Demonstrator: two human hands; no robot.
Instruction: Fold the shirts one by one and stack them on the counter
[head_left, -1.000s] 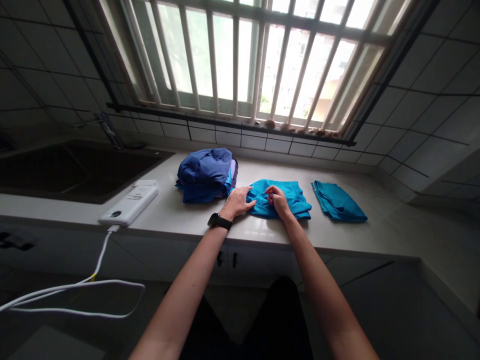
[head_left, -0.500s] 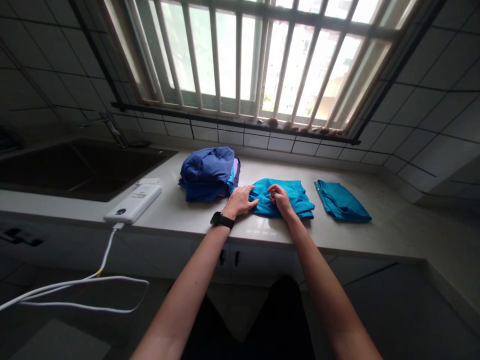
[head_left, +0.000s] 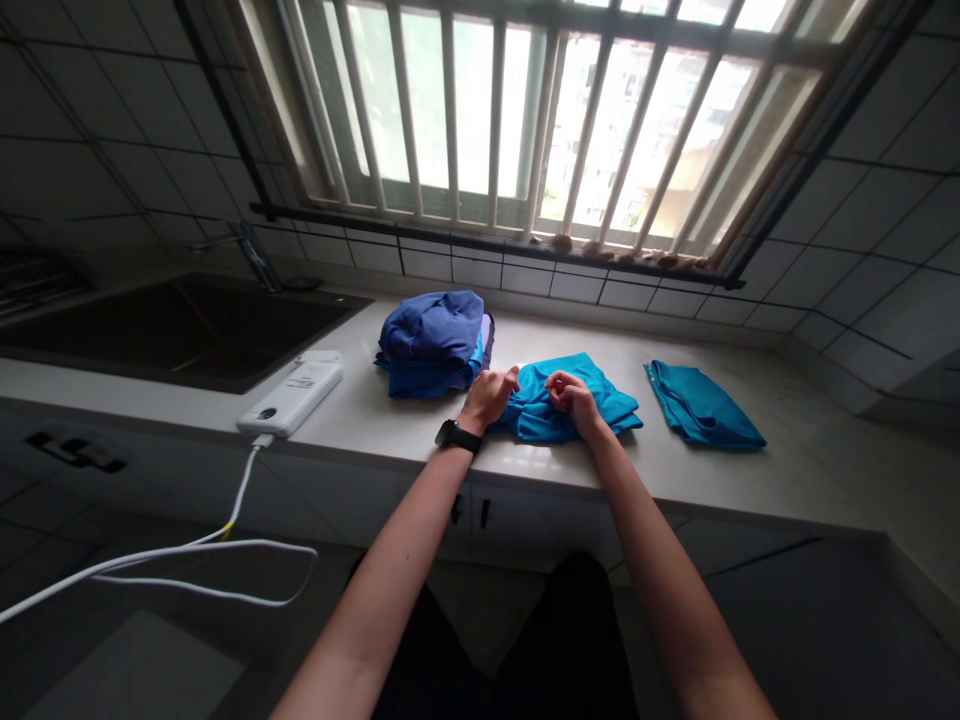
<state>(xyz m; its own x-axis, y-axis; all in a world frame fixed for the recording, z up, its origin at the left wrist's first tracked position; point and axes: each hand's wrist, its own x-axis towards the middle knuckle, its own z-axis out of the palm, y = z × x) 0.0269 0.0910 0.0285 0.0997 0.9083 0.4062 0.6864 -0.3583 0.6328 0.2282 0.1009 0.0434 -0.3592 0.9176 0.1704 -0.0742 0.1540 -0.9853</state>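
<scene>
A bright blue cloth garment [head_left: 581, 370] lies bunched on the counter, with creases running between my two hands. My left hand [head_left: 487, 397], a black watch at its wrist, is closed on the garment's left end. Curled over its middle, my right hand [head_left: 576, 402] pinches the fabric; its fingertips are partly hidden. To the left, close by my left hand, sits a pile of dark blue and purple cloth [head_left: 431, 340]. A folded teal cloth [head_left: 705, 405] lies flat on the right.
A white power bank [head_left: 296, 393] with a white cable [head_left: 240, 495] rests near the front edge of the pale counter [head_left: 360, 425]. Left of it is a dark sink [head_left: 150, 335] with a faucet [head_left: 255, 258]. A barred window [head_left: 510, 120] is behind.
My left hand has gone from spread fingers to a closed grip on the blue garment. The fabric is more bunched between my hands. The whole view has shifted slightly.
</scene>
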